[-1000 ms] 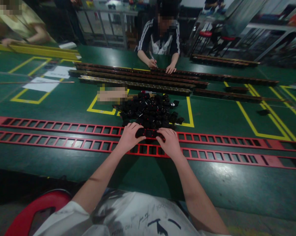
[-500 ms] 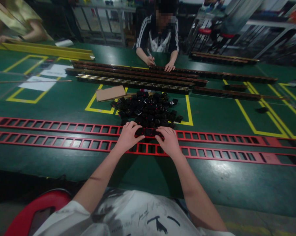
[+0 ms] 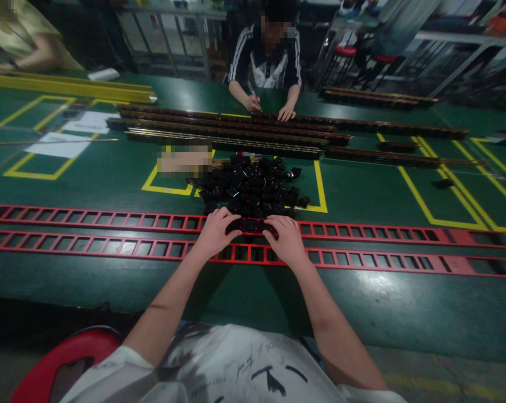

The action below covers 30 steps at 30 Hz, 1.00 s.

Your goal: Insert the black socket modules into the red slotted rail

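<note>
My left hand (image 3: 218, 232) is at the far red ladder-like strip (image 3: 152, 220), its thumb and curled fingers closed around a small black part at a slot. My right hand (image 3: 285, 236) mirrors it on the other side, pinching another black part at the same strip. Between the hands a black square part (image 3: 250, 225) sits in a slot. The fingers partly hide the parts they hold. Just beyond the fingertips lies a heap of black parts (image 3: 248, 184). A second red slotted strip (image 3: 148, 248) runs parallel, nearer my body, under my wrists.
Long dark rails (image 3: 219, 127) lie across the green table (image 3: 362, 196). A flat brown piece (image 3: 184, 160), white papers (image 3: 60, 144) and a yellow beam (image 3: 68, 87) are to the left. Opposite, a co-worker (image 3: 263, 61) holds a pen over the rails. A red stool (image 3: 64, 358) stands beside me.
The view has shifted slightly. Both hands remain at the far red strip, with only slight finger movement around the black parts.
</note>
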Motion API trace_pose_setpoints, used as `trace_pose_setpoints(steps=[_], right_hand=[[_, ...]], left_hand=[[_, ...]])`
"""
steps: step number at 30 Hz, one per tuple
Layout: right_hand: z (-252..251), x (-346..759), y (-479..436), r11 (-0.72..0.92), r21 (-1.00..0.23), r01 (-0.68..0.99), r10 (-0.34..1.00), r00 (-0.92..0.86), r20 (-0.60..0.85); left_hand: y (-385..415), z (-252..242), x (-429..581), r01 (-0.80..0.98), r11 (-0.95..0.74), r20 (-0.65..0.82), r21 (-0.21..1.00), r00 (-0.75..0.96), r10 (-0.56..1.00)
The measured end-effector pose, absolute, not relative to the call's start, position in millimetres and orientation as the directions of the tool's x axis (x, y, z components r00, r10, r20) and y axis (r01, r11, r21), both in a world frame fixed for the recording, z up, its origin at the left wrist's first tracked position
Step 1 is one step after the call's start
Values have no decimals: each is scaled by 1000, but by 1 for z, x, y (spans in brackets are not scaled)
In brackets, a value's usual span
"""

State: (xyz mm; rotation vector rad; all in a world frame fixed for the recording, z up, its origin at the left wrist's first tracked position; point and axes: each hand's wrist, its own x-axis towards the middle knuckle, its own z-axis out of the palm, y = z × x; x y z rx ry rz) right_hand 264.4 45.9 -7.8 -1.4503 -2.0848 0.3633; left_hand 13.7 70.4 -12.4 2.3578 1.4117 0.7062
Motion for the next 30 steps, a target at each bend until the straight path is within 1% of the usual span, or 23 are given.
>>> trace_pose_setpoints(steps=[10,19,25,30], right_hand=[[-8,264,46,380,-531,758,920,-247,305],[-10,264,46,380,-534,756,919,-243,310],[-10,264,47,379,-524,762,919,-244,311],[-12,265,47,394,-512,763,911,-249,329]], left_hand=[[70,-12,15,752,-472,249,460,401,881],[70,-10,17,736,-452,236,505,386,892],[70,-11,16,742,-462,240,485,396,887],[72,-14,15,744,-444,221,499,386,896]])
